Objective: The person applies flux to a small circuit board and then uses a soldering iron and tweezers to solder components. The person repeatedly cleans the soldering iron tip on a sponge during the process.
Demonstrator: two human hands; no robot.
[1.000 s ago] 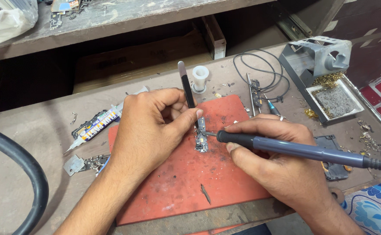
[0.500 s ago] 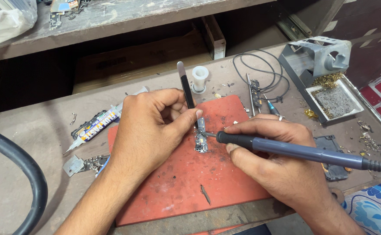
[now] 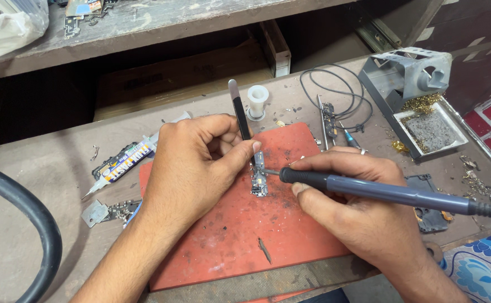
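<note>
Tweezers (image 3: 240, 115) lower end hidden by left hand (image 3: 192, 168); soldering iron (image 3: 391, 193) cord cut off right.

Soft, even daylight falls across the worktop (image 3: 43, 185), brightest on the red mat (image 3: 290, 224), with only faint shadows beneath each hand. The recess under the shelf (image 3: 144, 22) lies in deep shade. Focus is sharp throughout, without glare; edges bend slightly.

Flux syringe (image 3: 123, 163), white spool (image 3: 257, 100), iron stand (image 3: 411, 84).
</note>
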